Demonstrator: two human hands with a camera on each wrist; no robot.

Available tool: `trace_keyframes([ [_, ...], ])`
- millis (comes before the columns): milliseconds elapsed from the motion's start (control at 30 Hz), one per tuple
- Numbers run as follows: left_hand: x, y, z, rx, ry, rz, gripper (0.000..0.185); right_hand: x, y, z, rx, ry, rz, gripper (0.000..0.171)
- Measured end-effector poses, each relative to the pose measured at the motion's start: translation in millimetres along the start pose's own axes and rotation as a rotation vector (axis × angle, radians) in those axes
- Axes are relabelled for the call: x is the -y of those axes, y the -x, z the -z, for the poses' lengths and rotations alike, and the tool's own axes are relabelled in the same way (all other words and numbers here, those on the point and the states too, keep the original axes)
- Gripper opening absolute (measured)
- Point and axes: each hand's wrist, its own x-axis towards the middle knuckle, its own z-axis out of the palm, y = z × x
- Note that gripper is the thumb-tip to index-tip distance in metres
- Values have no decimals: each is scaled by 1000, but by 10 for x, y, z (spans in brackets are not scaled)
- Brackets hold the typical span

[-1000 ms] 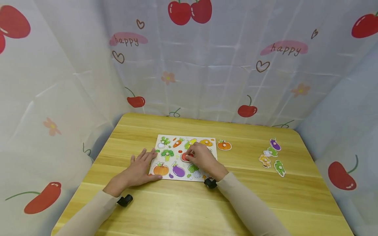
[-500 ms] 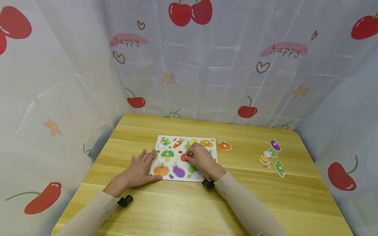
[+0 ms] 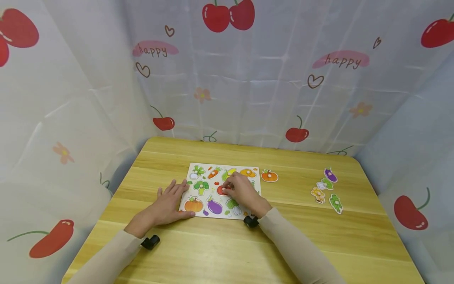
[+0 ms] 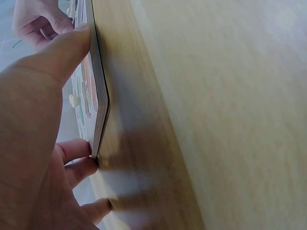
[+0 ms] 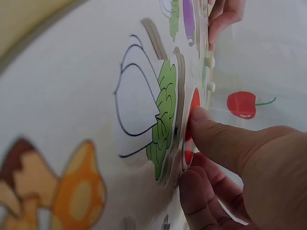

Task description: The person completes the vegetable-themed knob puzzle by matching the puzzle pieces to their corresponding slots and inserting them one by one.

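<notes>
A white vegetable puzzle board (image 3: 198, 197) lies on the wooden table (image 3: 220, 252). My right hand (image 3: 238, 191) pinches a red piece (image 3: 221, 190) at the board's middle; in the right wrist view thumb and fingers grip the red piece (image 5: 193, 110) beside a green-leaved picture. My left hand (image 3: 169, 201) lies flat with straight fingers against the board's left edge (image 4: 98, 103), thumb at its near corner. An orange pumpkin piece (image 3: 269, 175) lies just right of the board.
Several loose pieces lie at the table's right: a purple eggplant (image 3: 330, 174), a white-green one (image 3: 324, 184), a yellow one (image 3: 317, 193), a green one (image 3: 335, 202). Cherry-print curtains (image 3: 248, 71) close in the table's back and sides.
My right hand has shifted very slightly on the red piece. The left hand and the board have stayed put.
</notes>
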Motion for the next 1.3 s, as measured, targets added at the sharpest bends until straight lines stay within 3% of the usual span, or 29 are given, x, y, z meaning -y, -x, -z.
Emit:
trace_keyframes([
  [767,-1,11,0,-3,3,-5,114,-94,84,108,49,-59,-3,18],
  [1100,15,-5,-18,-4,5,-4,114,-318,140,269,-25,-67,13,14],
  [1300,10,-4,-17,-3,-1,2,115,-460,196,427,-56,-104,-43,18],
])
